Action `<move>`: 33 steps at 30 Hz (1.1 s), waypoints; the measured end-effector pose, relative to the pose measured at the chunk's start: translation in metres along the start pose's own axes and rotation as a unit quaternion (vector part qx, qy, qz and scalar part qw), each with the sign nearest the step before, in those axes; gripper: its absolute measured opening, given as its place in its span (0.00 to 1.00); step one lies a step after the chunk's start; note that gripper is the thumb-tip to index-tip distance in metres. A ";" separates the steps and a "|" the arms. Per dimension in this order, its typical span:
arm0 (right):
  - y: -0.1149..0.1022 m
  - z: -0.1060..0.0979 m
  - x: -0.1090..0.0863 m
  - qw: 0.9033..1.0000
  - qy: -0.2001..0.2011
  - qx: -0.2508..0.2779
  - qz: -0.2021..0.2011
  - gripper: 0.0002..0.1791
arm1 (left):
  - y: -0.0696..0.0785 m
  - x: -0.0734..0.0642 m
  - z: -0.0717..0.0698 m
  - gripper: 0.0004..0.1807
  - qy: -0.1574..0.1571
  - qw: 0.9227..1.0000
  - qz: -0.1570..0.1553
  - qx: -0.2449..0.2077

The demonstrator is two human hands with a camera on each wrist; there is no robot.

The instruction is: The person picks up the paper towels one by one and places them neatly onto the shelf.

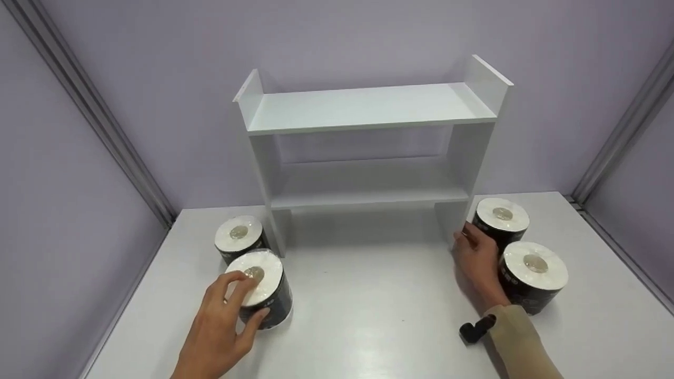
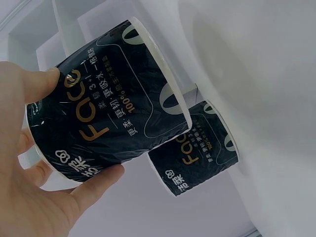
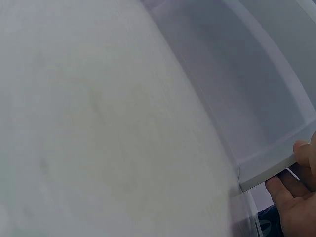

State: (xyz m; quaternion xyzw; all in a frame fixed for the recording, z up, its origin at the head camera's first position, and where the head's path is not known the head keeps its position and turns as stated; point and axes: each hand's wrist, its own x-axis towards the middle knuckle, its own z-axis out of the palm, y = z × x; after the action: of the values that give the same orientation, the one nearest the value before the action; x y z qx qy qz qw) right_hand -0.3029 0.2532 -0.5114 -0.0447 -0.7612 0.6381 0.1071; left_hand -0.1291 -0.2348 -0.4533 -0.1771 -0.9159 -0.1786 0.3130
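My left hand [image 1: 217, 322] grips a wrapped toilet paper roll [image 1: 278, 304] with a black printed sleeve and white top. In the left wrist view, thumb and fingers curl round the roll [image 2: 106, 106]. Whether its base touches the table cannot be told. Just behind it stands a second roll [image 1: 239, 235], beside the left foot of a white two-tier shelf [image 1: 368, 196]. At the shelf's right side, my right hand [image 1: 478, 259] pinches the front edge of the side panel [image 3: 269, 170] low down, thumb on one face and fingers on the other.
Two more rolls stand right of the shelf, one far [image 1: 503, 216] and one near [image 1: 534, 279], close beside my right wrist. The shelf stands on a white table [image 1: 358, 316] against a pale wall [image 1: 358, 37]. A black strap end [image 1: 476, 330] sticks out from my right sleeve.
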 end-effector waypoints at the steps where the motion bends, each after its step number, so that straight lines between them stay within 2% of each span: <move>1: 0.000 0.000 -0.001 1.000 0.000 0.002 0.003 0.30 | 0.001 0.000 0.000 0.36 -0.001 1.000 0.000 0.000; 4: -0.001 0.001 -0.001 1.000 0.001 0.006 0.006 0.30 | 0.001 0.002 0.000 0.35 -0.001 1.000 0.004 -0.004; 7: 0.001 -0.001 0.000 0.999 0.016 -0.039 -0.035 0.27 | 0.002 0.005 0.000 0.35 -0.002 1.000 0.007 -0.005; 11: 0.004 -0.002 0.003 0.991 0.035 -0.090 -0.088 0.23 | 0.003 0.007 0.000 0.34 -0.003 1.000 0.011 -0.007; 14: 0.006 -0.001 0.005 0.990 0.035 -0.098 -0.096 0.23 | 0.003 0.008 0.000 0.34 0.002 1.000 0.018 -0.010; 21: 0.008 -0.001 0.004 0.990 0.043 -0.099 -0.094 0.22 | 0.006 0.011 -0.001 0.34 0.005 1.000 0.018 -0.010; 27: 0.007 -0.002 0.002 0.992 0.047 -0.086 -0.075 0.22 | 0.011 0.018 -0.001 0.35 0.009 1.000 0.027 -0.014; 30: 0.005 0.001 0.000 0.998 0.034 -0.038 -0.046 0.24 | 0.012 0.021 -0.002 0.34 0.012 0.999 0.033 -0.014; 33: 0.004 0.004 -0.001 0.999 0.011 0.040 -0.006 0.27 | 0.012 0.023 -0.004 0.34 0.014 0.999 0.036 -0.012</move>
State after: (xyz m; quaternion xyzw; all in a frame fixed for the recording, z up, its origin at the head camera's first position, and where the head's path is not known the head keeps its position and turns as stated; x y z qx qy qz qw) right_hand -0.3027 0.2499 -0.5160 -0.0428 -0.7342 0.6668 0.1204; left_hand -0.1384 -0.2212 -0.4332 -0.2114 -0.9022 -0.1804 0.3299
